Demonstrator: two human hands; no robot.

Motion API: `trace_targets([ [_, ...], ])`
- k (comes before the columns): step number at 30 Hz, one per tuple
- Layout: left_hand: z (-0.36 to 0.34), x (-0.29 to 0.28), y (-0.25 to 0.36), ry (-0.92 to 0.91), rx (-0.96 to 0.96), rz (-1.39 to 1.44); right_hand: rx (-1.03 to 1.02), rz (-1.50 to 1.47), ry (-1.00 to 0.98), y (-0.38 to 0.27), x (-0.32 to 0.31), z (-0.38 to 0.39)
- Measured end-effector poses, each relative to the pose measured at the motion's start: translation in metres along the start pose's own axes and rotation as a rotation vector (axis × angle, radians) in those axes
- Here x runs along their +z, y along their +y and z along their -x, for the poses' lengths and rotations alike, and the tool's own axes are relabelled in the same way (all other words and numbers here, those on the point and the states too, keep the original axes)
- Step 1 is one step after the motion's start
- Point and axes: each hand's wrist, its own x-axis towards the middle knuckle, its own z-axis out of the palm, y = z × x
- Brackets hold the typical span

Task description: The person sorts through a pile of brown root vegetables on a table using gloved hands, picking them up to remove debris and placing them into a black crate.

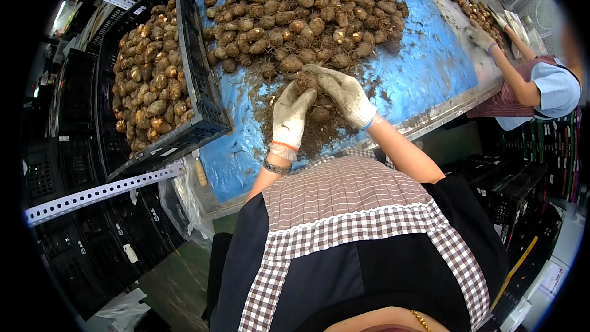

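Note:
Both my hands wear dirty white work gloves and meet at the near edge of a big heap of brown, hairy taro corms [301,15]. Between them is one rough, rooty taro corm [305,81]. My left hand [291,114] is closed around its left side, fingers pointing up. From the right, my right hand [345,94] grips the same corm, its fingers bent over the top. Another taro corm [319,115] lies just below my hands, amid loose soil and root bits [307,135] on the blue sheet [424,83].
A black crate [203,86] full of cleaner taro corms [150,80] stands tilted at the left. A wooden handle [200,172] lies by the table's near left edge. At the right, a gloved co-worker [522,86] handles more corms. Black crates [510,187] are stacked behind me.

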Motion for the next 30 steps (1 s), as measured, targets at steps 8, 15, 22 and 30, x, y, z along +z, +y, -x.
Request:
trace_targets([
  [8, 0.009, -0.008, 0.013, 0.173, 0.386, -0.436, -0.064, 0.177, 0.162, -0.029, -0.022, -0.01],
  [15, 0.009, 0.006, 0.005, 0.093, 0.493, -0.536, -0.105, 0.213, 0.092, -0.035, 0.022, -0.001],
  [22, 0.014, 0.013, 0.018, 0.056, 0.421, -0.602, -0.483, 0.492, 0.237, -0.042, 0.027, -0.006],
  [30, 0.006, 0.015, 0.021, 0.015, 0.281, -0.278, -0.609, 0.497, 0.239, -0.039, 0.007, -0.009],
])
